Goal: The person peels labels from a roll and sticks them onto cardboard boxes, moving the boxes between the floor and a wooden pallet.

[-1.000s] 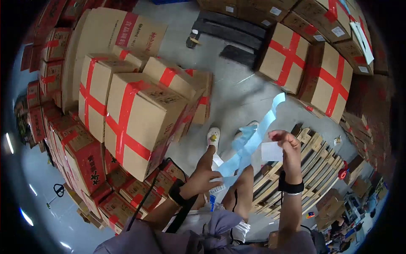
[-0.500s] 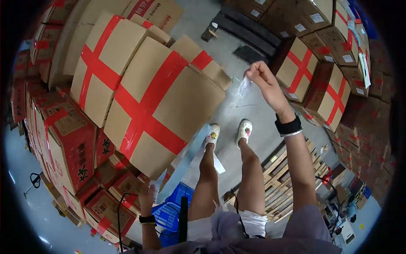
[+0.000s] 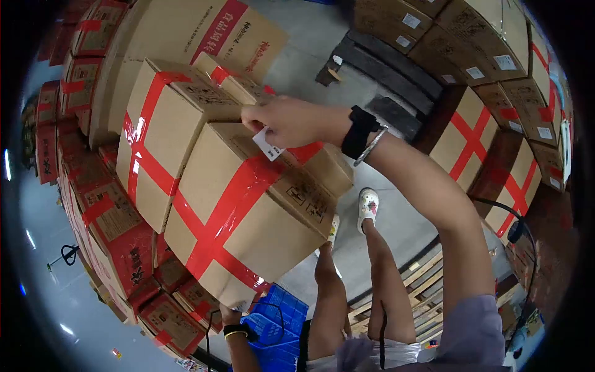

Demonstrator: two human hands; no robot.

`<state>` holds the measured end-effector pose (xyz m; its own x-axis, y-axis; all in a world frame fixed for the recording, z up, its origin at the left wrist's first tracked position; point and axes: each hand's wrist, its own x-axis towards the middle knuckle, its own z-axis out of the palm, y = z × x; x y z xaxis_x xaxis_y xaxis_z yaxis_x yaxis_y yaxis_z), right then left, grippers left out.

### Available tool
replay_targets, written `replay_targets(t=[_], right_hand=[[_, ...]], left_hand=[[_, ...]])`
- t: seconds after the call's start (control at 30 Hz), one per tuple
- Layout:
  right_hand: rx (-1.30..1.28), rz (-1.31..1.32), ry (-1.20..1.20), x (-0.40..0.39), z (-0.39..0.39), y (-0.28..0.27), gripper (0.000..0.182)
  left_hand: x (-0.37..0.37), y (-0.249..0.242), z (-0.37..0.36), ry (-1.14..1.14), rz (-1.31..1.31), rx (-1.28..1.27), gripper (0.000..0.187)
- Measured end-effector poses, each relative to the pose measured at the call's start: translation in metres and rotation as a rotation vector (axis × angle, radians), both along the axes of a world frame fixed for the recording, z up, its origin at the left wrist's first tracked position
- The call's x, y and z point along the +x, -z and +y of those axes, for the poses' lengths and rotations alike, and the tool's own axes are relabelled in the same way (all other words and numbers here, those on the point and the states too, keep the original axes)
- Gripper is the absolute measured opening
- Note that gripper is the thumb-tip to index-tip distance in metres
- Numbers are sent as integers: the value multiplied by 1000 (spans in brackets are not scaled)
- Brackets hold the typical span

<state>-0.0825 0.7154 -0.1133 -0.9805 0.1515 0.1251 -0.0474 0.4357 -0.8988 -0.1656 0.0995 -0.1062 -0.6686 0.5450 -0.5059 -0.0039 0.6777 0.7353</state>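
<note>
My right hand [image 3: 282, 124] pinches a small white printed label [image 3: 268, 146] by its edge. It is above the top edge of a large cardboard box [image 3: 211, 167], which has a cross of red tape [image 3: 214, 232]. Low down, by the box's bottom corner, my left hand [image 3: 230, 315] is closed and partly hidden. A pale bit of a label strip [image 3: 243, 305] shows at its fingers. Another red-taped cardboard box [image 3: 158, 133] stands directly to the left, and a smaller box [image 3: 226, 77] lies behind.
Red printed cartons [image 3: 118, 229] are stacked on the left. A blue plastic crate [image 3: 279, 347] is beside my legs, near a wooden pallet [image 3: 409, 285]. More labelled cartons [image 3: 477, 37] are piled at the right, by a dark pallet [image 3: 384, 68] on the grey floor.
My right hand has swung left with the label, from over the floor to over the taped box. The view has shifted, and the long pale strip beside the box no longer shows.
</note>
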Motion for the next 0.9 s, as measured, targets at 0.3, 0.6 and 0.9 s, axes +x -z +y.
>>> replay_targets(t=[0.3,0.6,0.9], right_hand=[[-178,-99,-79,-44,-11,15,20],[-56,-18,440,-21,-57,29,50],[-524,-155,490,-67,-66,68,42]], left_hand=[[13,-6,15,-13,112,-103,33],[10,14,36,-242,-23,-99,31],[7,29,59,-443,-123,-57,31]])
